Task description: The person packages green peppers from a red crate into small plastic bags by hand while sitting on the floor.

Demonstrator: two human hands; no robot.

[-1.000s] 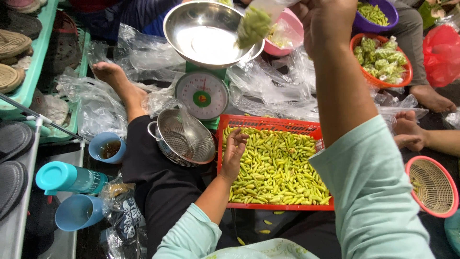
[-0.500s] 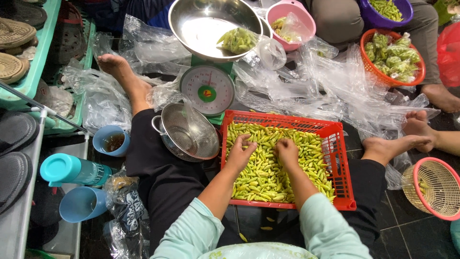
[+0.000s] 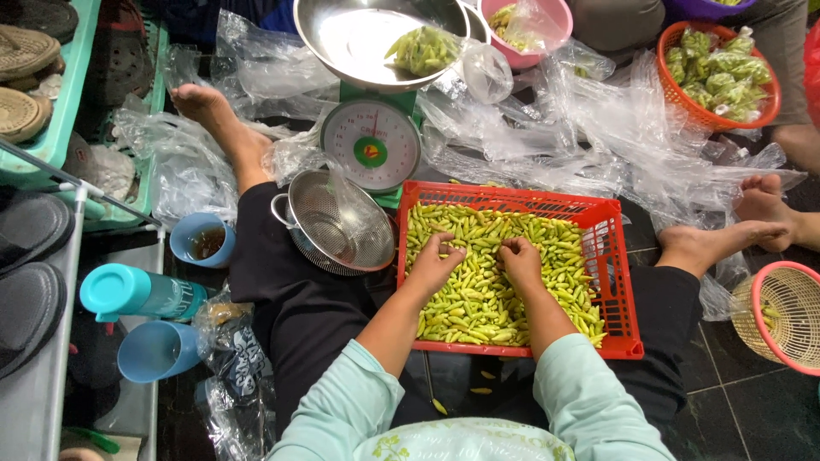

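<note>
A dark tiled floor [image 3: 752, 410] is carrying everything here, strewn with clear plastic bags [image 3: 598, 128]. The left hand [image 3: 434, 266] and right hand [image 3: 521, 260] are resting side by side on a heap of small green chillies [image 3: 478, 282], fingers [image 3: 444, 248] curling down into the pile and gathering some loosely; how many they are holding cannot be told. The chillies are filling a red plastic crate [image 3: 619, 282] between the person's legs. Just left of it a metal colander [image 3: 337, 224] is lying, and beyond it a green scale [image 3: 371, 141] is carrying a steel bowl [image 3: 342, 38] with a bagged portion of chillies.
</note>
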